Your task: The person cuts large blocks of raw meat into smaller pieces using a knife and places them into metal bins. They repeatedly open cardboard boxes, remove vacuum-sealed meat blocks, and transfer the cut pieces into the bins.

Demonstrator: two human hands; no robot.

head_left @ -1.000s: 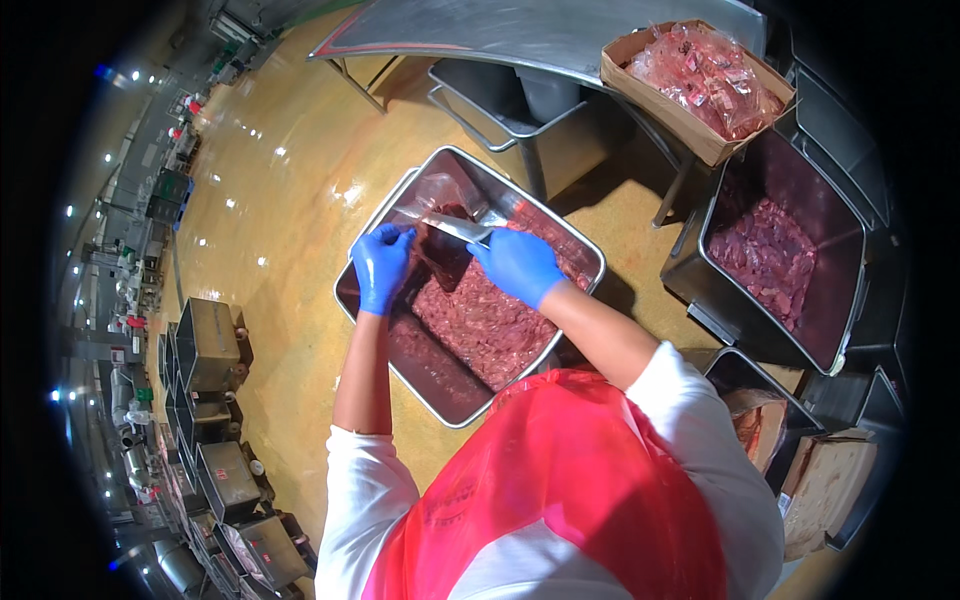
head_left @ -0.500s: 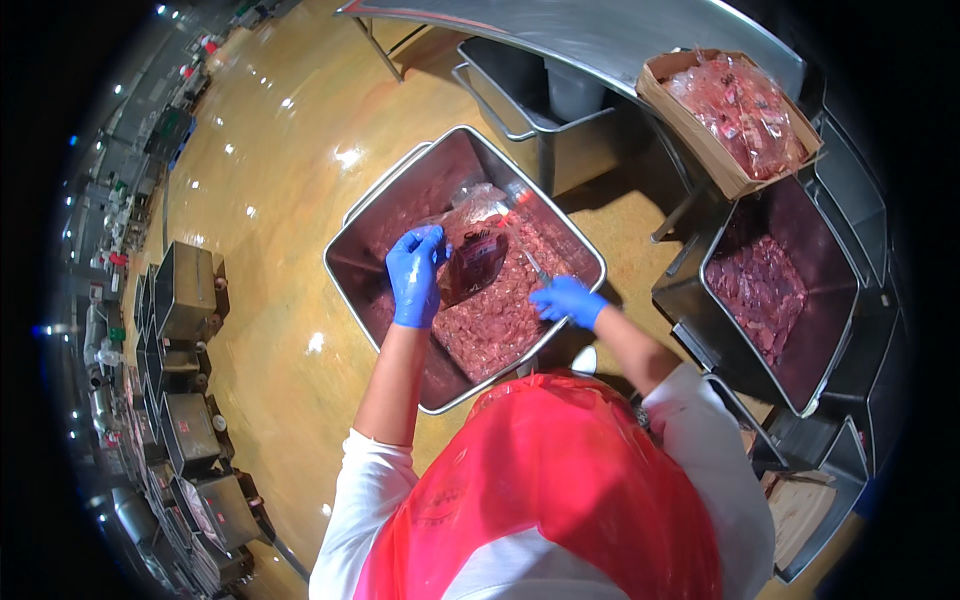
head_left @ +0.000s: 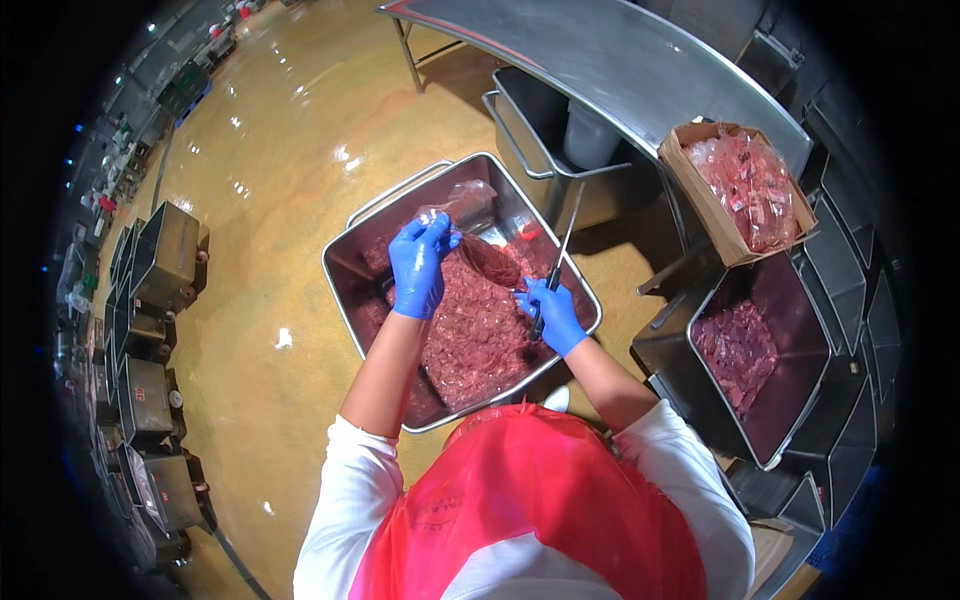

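Note:
My left hand (head_left: 418,268), in a blue glove, pinches the top of a clear plastic bag (head_left: 468,203) over a square steel tub (head_left: 337,300). Part of the bag drapes toward the tub's far wall, and red meat (head_left: 492,262) shows at its lower side. My right hand (head_left: 555,318), gloved in blue too, grips the black handle of a long thin knife (head_left: 566,235). Its blade points away from me, over the tub's right rim. The right fingertips are beside the bag; whether they touch it I cannot tell. Pieces of pinkish-red meat (head_left: 465,345) fill the tub's bottom.
A cardboard box (head_left: 712,215) of bagged meat stands at the steel table's (head_left: 600,45) right end. Below it is another steel tub (head_left: 690,345) holding darker meat. A handled tub (head_left: 520,125) sits under the table. Several steel carts (head_left: 165,255) line the left side.
The knife has swung from pointing left toward the bag to pointing up and away. The dark, full-looking bag under my left hand now looks slacker, and my right hand is closer to it.

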